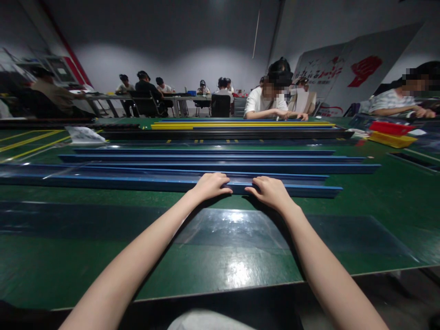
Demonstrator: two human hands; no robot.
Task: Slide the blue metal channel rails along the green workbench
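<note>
Here's the green counter (192, 275), spreading right across the scene. Near its front edge lies a clear plastic sheet (237, 229), flat and bright with glare. Just beyond it, there's the nearest blue rail (165, 185), lying lengthwise across the counter, with both hands at its near wall. More blue rails (309, 167) lie behind, roughly parallel, then a black rail (227, 134) and a yellow rail (240, 124). Off to the right, a red tray (392, 128) sits on a yellow tray (392, 140).

Now the hands: the left hand (212, 185) and the right hand (270, 190), well apart from the ends of that rail, a short gap between them. Left fingers curl over the near wall, thumb in front; right fingers match them, thumb pointing inward. Both hands are closed on the rail in a pinch, no wide spread here.

The fingertips, though, are hidden behind that wall, so how firmly they press, I can't tell. The nearest blue rail and the sheet both run out of view at left, and the far rails overlap too closely to count.
</note>
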